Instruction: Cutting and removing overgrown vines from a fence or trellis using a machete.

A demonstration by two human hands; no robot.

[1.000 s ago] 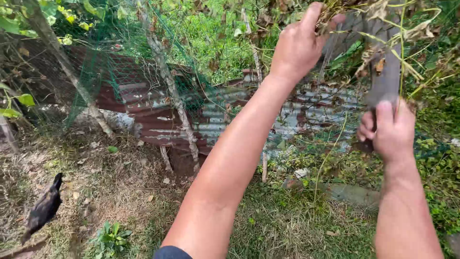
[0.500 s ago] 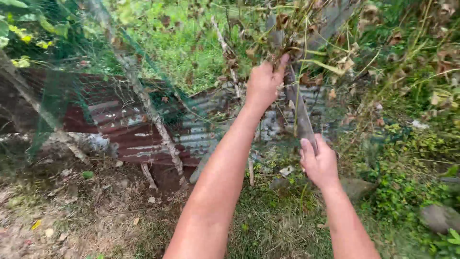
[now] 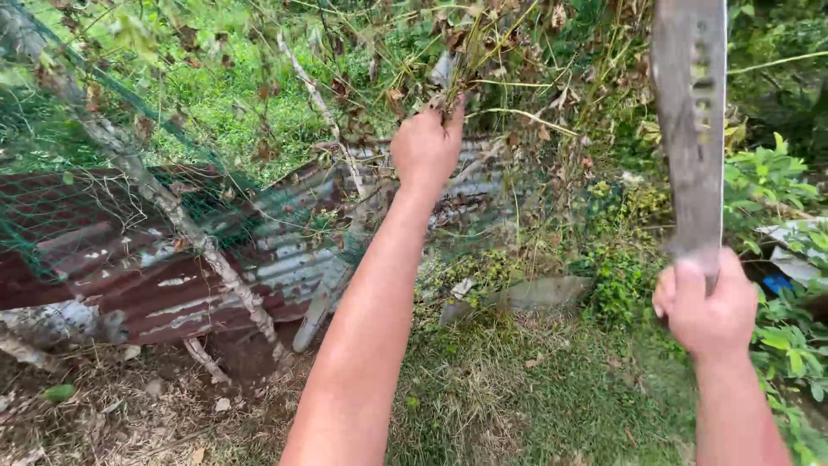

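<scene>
Clearing the fence: vines bunched in our left fist, machete raised in our right.

Our left hand (image 3: 424, 148) is closed tight around a bunch of dry vines (image 3: 483, 65) hanging off the green mesh fence (image 3: 103, 185), pulling the stems together just above the rusty corrugated sheet (image 3: 172, 285). Our right hand (image 3: 707, 306) is wrapped firmly round the handle of the machete (image 3: 690, 129), its blade upright and well apart from the bunch. We judge this the cutting step, with the stroke not yet made: it calls for a swing across the taut stems, clear of our left fingers and the mesh. The vines look brittle, brown-leaved with a few yellow-green stalks, tangled into the netting at the top of the view.
</scene>
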